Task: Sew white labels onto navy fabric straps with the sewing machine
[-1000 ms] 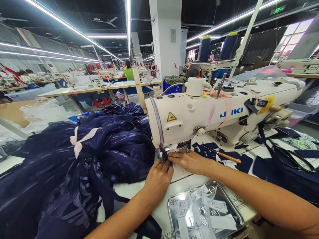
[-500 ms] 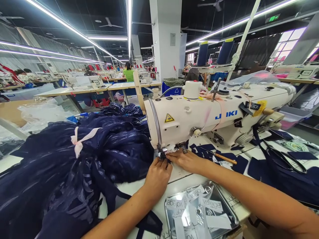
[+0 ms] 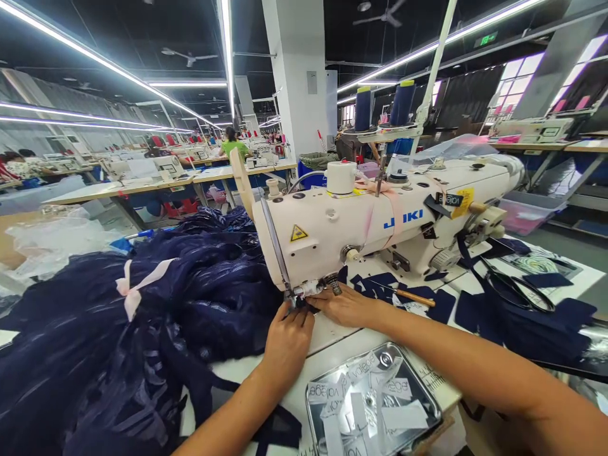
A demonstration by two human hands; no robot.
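Note:
Both hands are at the needle end of a white sewing machine (image 3: 308, 237). My left hand (image 3: 289, 335) has its fingers bent and pressed together on a small bit of navy fabric (image 3: 300, 303), just in front of the presser foot. From the right, my right hand (image 3: 344, 305) reaches in under the machine head, fingers closed at the same fabric. Its fingertips are partly hidden by the machine parts. A large heap of navy garments (image 3: 209, 297) lies to the left, tied with a pale pink strip (image 3: 133, 288).
In front stands a metal tray (image 3: 434, 415) of white printed labels (image 3: 403, 416). To the right lie a wooden-handled tool (image 3: 415, 297), navy fabric pieces (image 3: 441, 307) and black-handled scissors (image 3: 520, 291). Thread cones (image 3: 401, 104) stand behind. A person in green (image 3: 235, 147) sits farther off.
The view has turned slightly right, so everything sits farther left in the picture. Both hands stay at the needle with little visible movement.

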